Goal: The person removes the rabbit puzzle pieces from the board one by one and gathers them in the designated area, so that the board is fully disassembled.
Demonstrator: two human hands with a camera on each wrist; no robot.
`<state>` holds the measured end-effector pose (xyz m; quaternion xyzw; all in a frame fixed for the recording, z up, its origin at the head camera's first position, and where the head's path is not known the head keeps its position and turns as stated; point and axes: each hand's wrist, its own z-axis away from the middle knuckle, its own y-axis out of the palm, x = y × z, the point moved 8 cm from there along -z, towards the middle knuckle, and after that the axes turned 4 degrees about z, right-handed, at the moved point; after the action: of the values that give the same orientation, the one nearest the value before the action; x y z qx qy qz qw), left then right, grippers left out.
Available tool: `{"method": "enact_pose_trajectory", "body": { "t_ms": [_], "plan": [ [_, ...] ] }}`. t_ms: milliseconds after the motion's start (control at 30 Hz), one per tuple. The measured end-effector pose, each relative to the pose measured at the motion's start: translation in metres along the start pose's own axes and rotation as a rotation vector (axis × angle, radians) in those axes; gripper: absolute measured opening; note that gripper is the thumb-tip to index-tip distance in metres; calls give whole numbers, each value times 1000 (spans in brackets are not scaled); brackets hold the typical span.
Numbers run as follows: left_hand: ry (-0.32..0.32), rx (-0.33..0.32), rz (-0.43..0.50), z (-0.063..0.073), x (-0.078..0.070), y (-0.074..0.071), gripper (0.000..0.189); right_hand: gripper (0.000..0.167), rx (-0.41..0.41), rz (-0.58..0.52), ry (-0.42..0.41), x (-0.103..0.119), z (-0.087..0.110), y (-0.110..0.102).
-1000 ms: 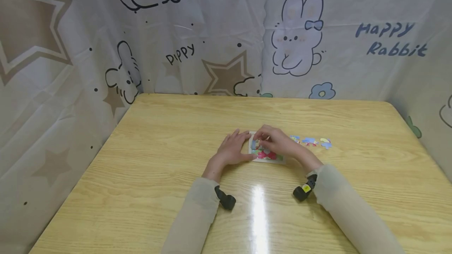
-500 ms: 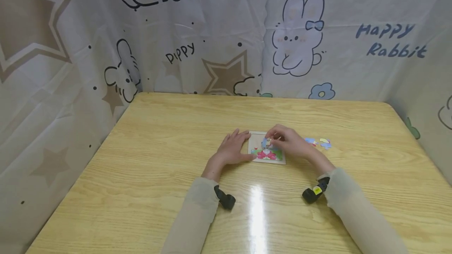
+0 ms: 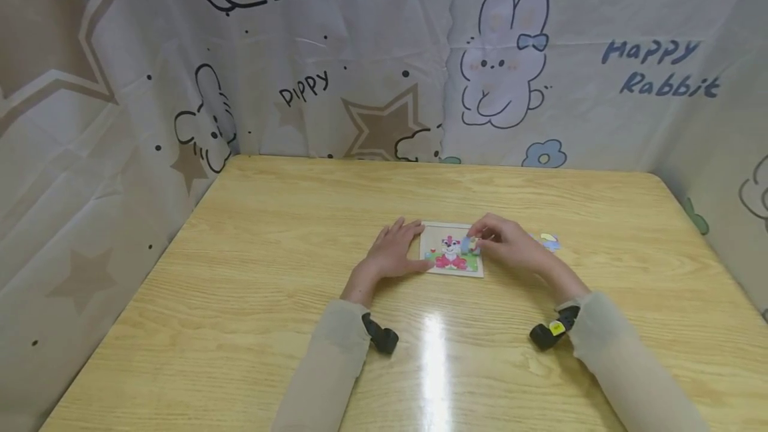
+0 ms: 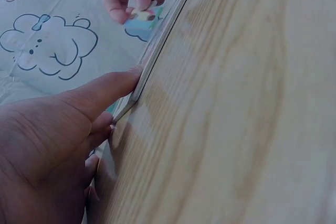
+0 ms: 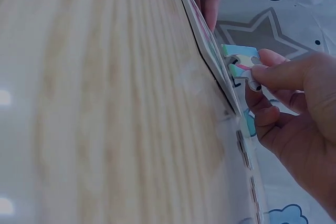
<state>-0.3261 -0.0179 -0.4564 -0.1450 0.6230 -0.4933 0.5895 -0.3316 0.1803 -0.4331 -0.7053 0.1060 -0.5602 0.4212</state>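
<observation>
A small puzzle board (image 3: pixel 452 274) with a pale rim lies flat on the table, part of a pink and green animal picture showing in it. At its left side my left hand (image 3: pixel 393 251) rests with fingers outstretched, the thumb touching the front rim. My right hand (image 3: pixel 507 242) pinches a light-blue puzzle piece (image 3: pixel 470 245) between thumb and fingers over the board's right part. The right wrist view shows that puzzle piece (image 5: pixel 242 61) raised off the board and tilted, with cream and pink patches on it. The fingertips cover part of the piece.
Loose puzzle pieces (image 3: pixel 549 242) lie on the wooden table (image 3: pixel 288 219) to the right, partly behind my right hand. A printed curtain (image 3: pixel 384 52) hangs behind the table and along both sides.
My right hand has moved rightward with the puzzle piece, from the board's left part to its right part, uncovering the picture's middle. My left hand has stayed at the board's left side.
</observation>
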Motion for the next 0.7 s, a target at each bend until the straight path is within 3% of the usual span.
{"method": "enact_pose_trajectory", "body": {
  "t_ms": [700],
  "plan": [
    [18,-8,5,0,0,0,81,14,-42,77,5,-13,29,-20]
  ]
}}
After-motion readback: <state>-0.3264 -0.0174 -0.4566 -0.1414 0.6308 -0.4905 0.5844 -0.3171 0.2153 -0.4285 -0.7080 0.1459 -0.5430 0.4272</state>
